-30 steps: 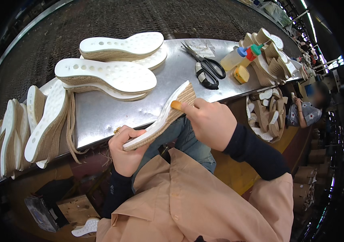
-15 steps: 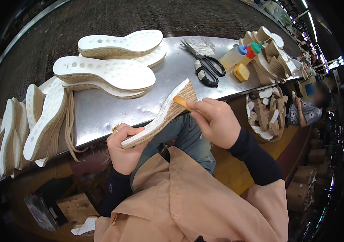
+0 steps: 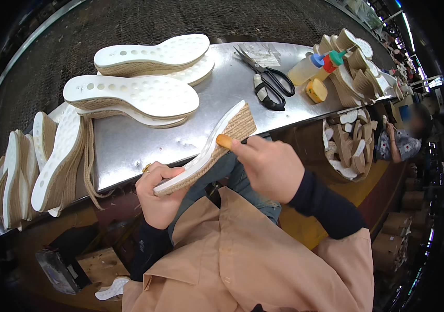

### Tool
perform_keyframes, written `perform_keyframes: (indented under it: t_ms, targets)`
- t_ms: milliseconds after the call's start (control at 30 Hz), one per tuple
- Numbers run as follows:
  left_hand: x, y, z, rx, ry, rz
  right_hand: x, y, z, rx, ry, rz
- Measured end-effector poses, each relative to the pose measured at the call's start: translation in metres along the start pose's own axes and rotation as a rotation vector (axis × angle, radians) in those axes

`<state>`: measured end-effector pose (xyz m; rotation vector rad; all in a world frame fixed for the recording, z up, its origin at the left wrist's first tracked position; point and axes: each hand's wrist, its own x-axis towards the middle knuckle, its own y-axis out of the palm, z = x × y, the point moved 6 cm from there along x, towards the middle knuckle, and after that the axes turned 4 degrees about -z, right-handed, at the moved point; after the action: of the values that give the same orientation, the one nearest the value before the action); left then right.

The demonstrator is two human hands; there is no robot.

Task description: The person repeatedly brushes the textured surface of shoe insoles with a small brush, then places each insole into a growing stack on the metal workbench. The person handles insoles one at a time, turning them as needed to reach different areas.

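Observation:
My left hand [image 3: 159, 200] is closed round the thin toe end of a wedge sole [image 3: 240, 124], white on one face with a braided jute side. The sole slants up and away to the right, over my lap and the table's near edge. Closed on a short orange-yellow stick [image 3: 224, 141], my right hand [image 3: 274, 167] holds the blunt tip against the sole's side, beside the white edge, around mid-length. The stick's other end is hidden in my fingers, and its exact kind cannot be told.
Stacked wedge soles [image 3: 133, 96] lie left on the metal table [image 3: 128, 156], others [image 3: 58, 156] lean at its end. Scissors [image 3: 269, 86], squeeze bottles [image 3: 305, 70], a yellow block [image 3: 316, 91] and more soles [image 3: 360, 78] sit right. Below is a full bin [image 3: 349, 148]; a person [image 3: 399, 140] sits beyond.
My right hand has slid the stick down and left along the sole's side, from near the thick heel toward the middle. The left hand keeps its hold on the toe end.

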<state>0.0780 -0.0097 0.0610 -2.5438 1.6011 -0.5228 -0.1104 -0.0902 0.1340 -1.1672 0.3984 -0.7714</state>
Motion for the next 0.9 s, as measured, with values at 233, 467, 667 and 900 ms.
perform_keyframes:
  t_ms: [233,467,667,900]
  targets:
    - [0.000,-0.001,0.000,-0.005,-0.017,0.001,-0.006,0.000,-0.017,0.340,0.034,-0.164]
    - [-0.001,0.001,0.002,0.000,-0.022,0.003,-0.013,0.008,0.011,-0.135,-0.024,-0.034]
    - [0.000,0.000,-0.001,0.006,-0.038,0.008,-0.007,0.005,0.002,0.134,0.001,-0.104]
    - [-0.002,-0.002,-0.007,-0.009,-0.020,0.015,-0.032,0.004,-0.013,0.487,0.143,-0.230]
